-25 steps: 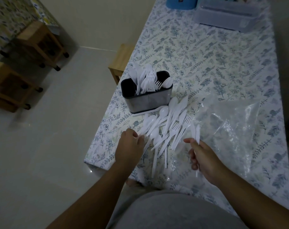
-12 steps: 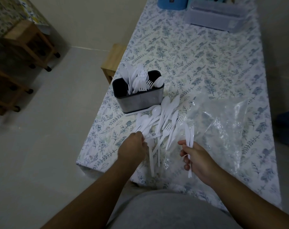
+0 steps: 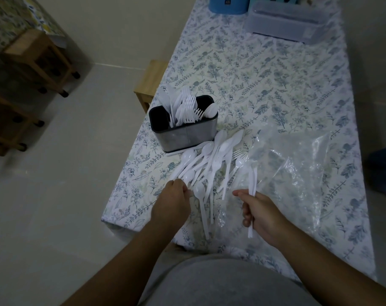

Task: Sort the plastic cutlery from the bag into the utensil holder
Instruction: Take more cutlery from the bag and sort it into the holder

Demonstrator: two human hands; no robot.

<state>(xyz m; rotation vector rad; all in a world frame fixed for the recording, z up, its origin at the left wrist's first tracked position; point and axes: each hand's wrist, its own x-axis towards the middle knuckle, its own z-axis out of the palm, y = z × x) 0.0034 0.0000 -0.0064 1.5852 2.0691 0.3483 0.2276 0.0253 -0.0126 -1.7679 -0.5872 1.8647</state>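
A pile of white plastic spoons and forks (image 3: 211, 164) lies on the floral tablecloth in front of me. Behind it stands the dark utensil holder (image 3: 187, 134), with white forks, knives and a spoon upright in it. My left hand (image 3: 171, 205) is at the pile's near left edge, fingers curled, pinching at a spoon handle there. My right hand (image 3: 261, 214) grips white plastic knives (image 3: 252, 184), their blades pointing away from me. The clear plastic bag (image 3: 298, 171) lies flat to the right of the pile.
A blue container (image 3: 228, 5) and a grey lidded box (image 3: 287, 23) sit at the table's far end. The table's near left corner (image 3: 106, 219) is just left of my left hand. Wooden stools (image 3: 39, 60) stand on the floor to the left.
My left hand has slid a little to the right, into the pile's edge, and closed on a spoon handle. My right hand keeps holding the knives, almost unmoved.
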